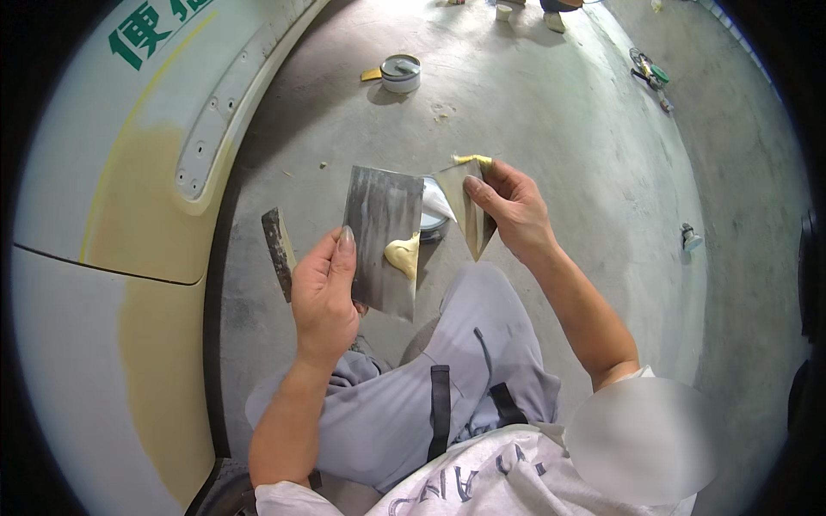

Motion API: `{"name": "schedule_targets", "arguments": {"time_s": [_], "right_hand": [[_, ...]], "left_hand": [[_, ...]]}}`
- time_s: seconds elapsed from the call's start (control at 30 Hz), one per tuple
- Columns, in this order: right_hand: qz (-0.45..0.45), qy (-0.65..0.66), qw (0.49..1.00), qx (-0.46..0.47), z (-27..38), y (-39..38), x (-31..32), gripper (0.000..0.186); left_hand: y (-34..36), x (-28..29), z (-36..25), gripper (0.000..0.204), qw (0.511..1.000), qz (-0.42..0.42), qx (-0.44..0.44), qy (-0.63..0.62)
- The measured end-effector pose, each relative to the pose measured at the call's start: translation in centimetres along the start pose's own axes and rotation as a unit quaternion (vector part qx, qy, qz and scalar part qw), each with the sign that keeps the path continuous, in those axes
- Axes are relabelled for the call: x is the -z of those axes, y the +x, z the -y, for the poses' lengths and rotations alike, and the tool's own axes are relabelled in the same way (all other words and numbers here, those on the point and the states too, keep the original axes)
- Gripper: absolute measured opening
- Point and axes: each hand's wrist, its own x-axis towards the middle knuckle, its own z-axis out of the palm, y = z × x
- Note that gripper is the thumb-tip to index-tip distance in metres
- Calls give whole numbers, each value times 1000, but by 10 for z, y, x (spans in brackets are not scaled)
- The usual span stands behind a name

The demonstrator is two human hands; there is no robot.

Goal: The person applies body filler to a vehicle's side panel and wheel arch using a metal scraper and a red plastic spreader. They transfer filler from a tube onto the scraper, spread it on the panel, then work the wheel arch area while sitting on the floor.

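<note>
My left hand [325,292] grips a flat grey metal plate [374,215] by its left edge, thumb on top. A soft blob of pale yellow putty [401,254] sits near the plate's right edge. To the right, my right hand [514,206] pinches a thin metal scraper [475,215] between thumb and fingers, one corner pointing down. Along the scraper's far edge shows a narrow yellow strip [471,159]; whether it is putty or a separate thing I cannot tell. The scraper is apart from the putty. Behind both, partly hidden, stands a round tin [436,199] with something white on top.
At my left rises a vehicle's body panel [163,232] with a yellowish patch. A dark, worn block [277,254] lies beside it on the concrete floor [594,129]. Farther off stand a round can [401,76] and, at the right, a small pale object [690,237].
</note>
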Motion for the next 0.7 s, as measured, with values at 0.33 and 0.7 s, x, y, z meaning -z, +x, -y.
{"name": "schedule_targets", "arguments": {"time_s": [0.33, 0.7], "right_hand": [[-23, -175, 981, 77, -30, -44, -50, 31], [-79, -47, 946, 311, -8, -86, -42, 24]], "left_hand": [[2, -4, 38, 33, 991, -14, -30, 127], [6, -7, 56, 25, 995, -63, 55, 54]]}}
